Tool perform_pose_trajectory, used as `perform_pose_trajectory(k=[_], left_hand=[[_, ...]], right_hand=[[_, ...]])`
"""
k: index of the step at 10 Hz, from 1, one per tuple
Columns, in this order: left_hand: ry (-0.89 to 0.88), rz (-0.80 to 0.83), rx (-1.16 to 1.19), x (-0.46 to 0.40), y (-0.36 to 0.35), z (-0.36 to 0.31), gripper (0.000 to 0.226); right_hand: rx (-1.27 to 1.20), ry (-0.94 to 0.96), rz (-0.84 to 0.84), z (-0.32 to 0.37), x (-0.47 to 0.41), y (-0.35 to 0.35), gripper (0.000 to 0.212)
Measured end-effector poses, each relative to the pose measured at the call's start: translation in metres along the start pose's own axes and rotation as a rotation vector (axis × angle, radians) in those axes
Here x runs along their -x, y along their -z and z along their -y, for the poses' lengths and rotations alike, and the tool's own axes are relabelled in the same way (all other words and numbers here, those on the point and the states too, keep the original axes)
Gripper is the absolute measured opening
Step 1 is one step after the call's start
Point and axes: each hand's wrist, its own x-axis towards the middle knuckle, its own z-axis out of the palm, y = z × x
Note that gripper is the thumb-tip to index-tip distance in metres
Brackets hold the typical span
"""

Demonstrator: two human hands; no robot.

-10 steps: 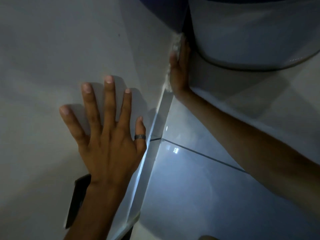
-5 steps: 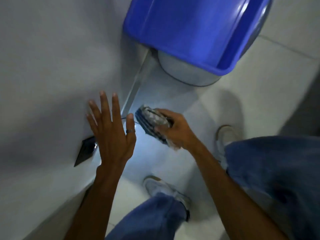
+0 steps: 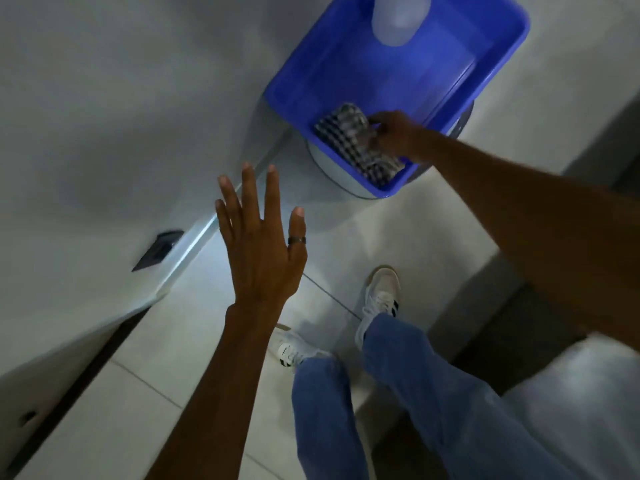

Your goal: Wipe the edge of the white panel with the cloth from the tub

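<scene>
Floor here is pale glossy tile with thin dark grout lines, pretty dim apart from one bright patch of light near the bottom edge of the white panel. A round white drum thing sits on it, with the blue tub resting on top. Two white sneakers with dark stripes are planted on the tiles, jeans above them.

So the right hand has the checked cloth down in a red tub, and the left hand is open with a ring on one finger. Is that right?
Not quite: the tub is blue, not red, as the head view shows. The right hand does hold the checked cloth in it, and the open left hand wears a ring.
</scene>
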Motion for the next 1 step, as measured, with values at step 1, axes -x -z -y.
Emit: perform_pose_trajectory(k=[1], left_hand=[[0.022, -0.058, -0.062, 0.02, 0.031, -0.0011, 0.071]], right_hand=[[0.187, 0.028, -0.139, 0.016, 0.0172, 0.0076, 0.044]])
